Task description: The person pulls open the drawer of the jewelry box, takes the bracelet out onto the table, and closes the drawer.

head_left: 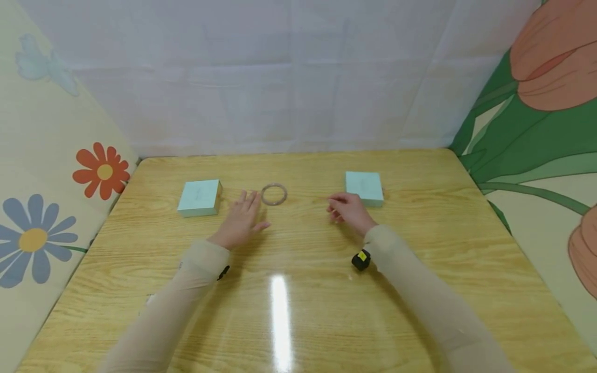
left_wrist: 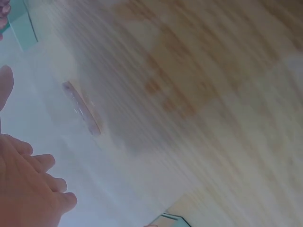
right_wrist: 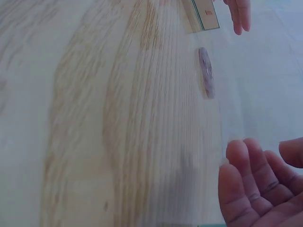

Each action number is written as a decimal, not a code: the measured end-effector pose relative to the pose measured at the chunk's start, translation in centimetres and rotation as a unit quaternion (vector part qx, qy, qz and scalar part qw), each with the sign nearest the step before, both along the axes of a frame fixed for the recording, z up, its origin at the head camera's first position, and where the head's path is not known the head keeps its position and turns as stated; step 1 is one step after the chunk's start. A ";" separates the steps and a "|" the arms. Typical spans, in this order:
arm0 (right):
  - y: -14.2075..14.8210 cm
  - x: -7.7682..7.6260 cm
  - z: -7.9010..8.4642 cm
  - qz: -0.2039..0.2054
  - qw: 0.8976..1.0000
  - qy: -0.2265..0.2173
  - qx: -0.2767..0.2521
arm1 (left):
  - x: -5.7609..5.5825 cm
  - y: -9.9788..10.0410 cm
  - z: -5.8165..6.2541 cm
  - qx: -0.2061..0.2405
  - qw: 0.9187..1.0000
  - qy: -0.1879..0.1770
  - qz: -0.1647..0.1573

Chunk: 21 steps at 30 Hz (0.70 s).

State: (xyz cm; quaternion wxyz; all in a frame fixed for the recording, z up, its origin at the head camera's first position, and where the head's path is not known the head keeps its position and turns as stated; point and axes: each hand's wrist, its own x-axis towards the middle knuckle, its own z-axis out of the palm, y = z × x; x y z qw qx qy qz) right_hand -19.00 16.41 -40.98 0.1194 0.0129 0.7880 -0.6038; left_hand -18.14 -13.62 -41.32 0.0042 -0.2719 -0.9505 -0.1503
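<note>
A thin purplish-grey bangle (head_left: 274, 204) lies flat on the wooden table, between the two hands but nearer the left; both wrist views (right_wrist: 207, 73) show it nearly edge-on. My left hand (head_left: 239, 221) is spread just left of the bangle, fingers straight and apart from it. Left of that hand sits a pale teal box (head_left: 199, 197). In front of a second teal box (head_left: 365, 186), my right hand (head_left: 351, 211) hovers with loosely bent fingers. The right wrist view shows its thumb apart from the fingers (right_wrist: 234, 189), and nothing held.
The wooden table (head_left: 308, 243) ends at a white cloth backdrop (head_left: 289, 93). Flower-patterned panels stand at the left (head_left: 51, 155) and right (head_left: 550, 171). A small black device (head_left: 361, 260) sits at the right wrist, and light glares off the table front.
</note>
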 end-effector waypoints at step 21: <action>4.7 0.3 0.2 -0.046 0.999 0.004 0.003 | 0.3 3.2 0.1 0.016 0.999 -0.030 -0.021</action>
